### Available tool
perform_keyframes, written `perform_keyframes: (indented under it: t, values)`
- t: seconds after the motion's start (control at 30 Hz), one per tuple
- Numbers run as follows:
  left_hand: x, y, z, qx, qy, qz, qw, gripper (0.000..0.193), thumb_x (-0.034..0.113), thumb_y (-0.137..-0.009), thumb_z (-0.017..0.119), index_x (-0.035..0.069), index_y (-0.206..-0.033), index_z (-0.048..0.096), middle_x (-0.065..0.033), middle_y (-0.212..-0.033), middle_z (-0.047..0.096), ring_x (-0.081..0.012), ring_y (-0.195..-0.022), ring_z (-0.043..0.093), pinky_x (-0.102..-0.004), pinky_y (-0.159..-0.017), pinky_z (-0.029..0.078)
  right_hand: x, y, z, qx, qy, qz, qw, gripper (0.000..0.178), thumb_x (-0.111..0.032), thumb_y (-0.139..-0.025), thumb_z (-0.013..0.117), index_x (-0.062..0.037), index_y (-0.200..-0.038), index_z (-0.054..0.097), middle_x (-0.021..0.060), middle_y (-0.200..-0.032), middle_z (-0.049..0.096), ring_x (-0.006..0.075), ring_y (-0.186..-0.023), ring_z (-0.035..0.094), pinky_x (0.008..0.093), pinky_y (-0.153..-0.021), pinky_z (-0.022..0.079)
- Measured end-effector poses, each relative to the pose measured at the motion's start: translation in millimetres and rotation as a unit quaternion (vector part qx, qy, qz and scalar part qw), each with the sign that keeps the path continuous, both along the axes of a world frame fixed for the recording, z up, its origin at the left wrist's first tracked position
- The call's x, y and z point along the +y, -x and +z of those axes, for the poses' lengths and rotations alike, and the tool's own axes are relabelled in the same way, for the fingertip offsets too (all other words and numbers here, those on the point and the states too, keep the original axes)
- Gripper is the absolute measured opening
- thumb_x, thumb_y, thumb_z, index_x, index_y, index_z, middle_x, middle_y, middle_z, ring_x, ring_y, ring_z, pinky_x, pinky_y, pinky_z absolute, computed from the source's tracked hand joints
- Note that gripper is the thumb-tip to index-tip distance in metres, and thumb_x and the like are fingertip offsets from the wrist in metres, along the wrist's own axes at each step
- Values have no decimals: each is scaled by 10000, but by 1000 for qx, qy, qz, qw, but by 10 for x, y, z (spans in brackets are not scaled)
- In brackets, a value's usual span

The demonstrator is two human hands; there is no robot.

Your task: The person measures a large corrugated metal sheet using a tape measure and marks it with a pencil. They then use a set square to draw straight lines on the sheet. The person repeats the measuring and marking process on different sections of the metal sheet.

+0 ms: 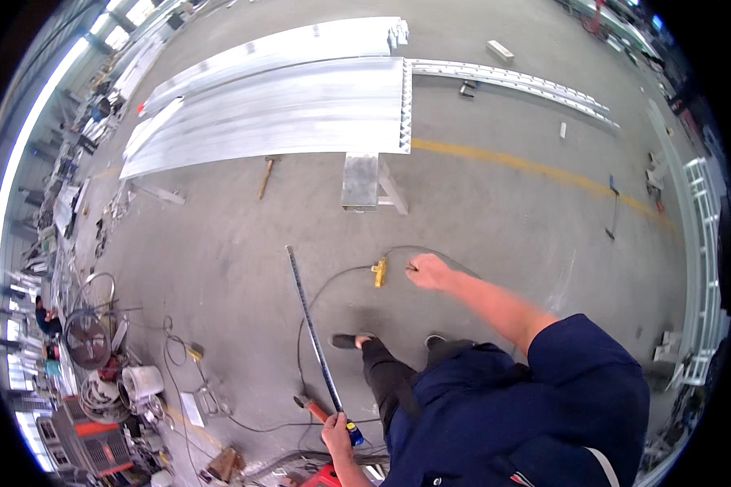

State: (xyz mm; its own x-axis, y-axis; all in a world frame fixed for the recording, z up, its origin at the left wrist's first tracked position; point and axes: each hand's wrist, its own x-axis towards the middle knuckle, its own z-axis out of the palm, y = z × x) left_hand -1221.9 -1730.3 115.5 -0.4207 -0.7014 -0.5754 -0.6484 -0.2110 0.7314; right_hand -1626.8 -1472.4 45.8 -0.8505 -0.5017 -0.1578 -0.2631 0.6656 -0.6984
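My left hand [337, 434] is closed around a tape measure [354, 433] with a blue and yellow case, near the lower edge. A long, narrow dark blade with pale edges [310, 321] runs from that hand up and away over the floor. Whether its far end touches the floor I cannot tell. My right hand [429, 272] is stretched out in front of me with its fingers curled closed; what they hold, if anything, is too small to name. Just left of it, a yellow connector [379, 273] lies on a dark cable. An orange-handled tool [312, 407] shows beside my left hand.
Wide silvery metal panels [284, 105] rest on a support [359, 183] ahead, with long rails [512, 81] reaching right. A hammer [266, 177] lies on the floor nearby. Cables, a fan [87, 337], a white bucket [143, 381] and a red-black machine [89, 442] crowd the left.
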Motion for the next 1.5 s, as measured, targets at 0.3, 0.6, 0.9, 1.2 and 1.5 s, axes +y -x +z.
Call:
perform_keyframes:
  t: [0.3,0.6,0.9,1.2,1.5]
  values:
    - [-2600,1934,-19,-54,62,-241,967,241,213,-874,651,-23,-868,697,-25,-703,638,-94,-661,553,-287,-610,466,-1404,796,585,-237,-12,-231,943,346,-292,-821,548,-5,-968,672,225,-950,663,373,-899,639,434,-778,495]
    - [-4361,3781,30,-47,59,-371,925,206,179,-871,648,-22,-837,679,-13,-648,585,-87,-588,519,-275,-555,439,-2279,1412,528,-250,39,-339,906,419,-248,-808,545,-34,-1152,650,204,-1068,672,339,-1002,635,393,-870,492]
    - [-4941,5471,-154,-83,79,-488,865,172,162,-863,666,-6,-829,676,-3,-655,576,-76,-589,503,-259,-553,421,-2551,2607,-680,-133,140,-465,864,503,-214,-828,549,-40,-1300,554,110,-847,637,177,-730,582,320,-705,488]
    - [-5262,6970,199,-156,107,-533,825,186,180,-865,664,-4,-852,680,-25,-698,584,-102,-647,531,-277,-600,437,-2720,3858,-863,-92,96,-557,820,489,-227,-850,508,-41,-1300,543,242,-1133,643,371,-1076,615,399,-933,472]
    - [-5869,8064,542,-205,156,-620,741,165,168,-830,682,6,-857,690,-91,-760,603,-180,-728,585,-324,-663,466,-3277,4254,-383,-377,338,-561,655,182,-235,-886,609,-66,-952,603,14,-784,600,67,-532,440,237,-398,306]
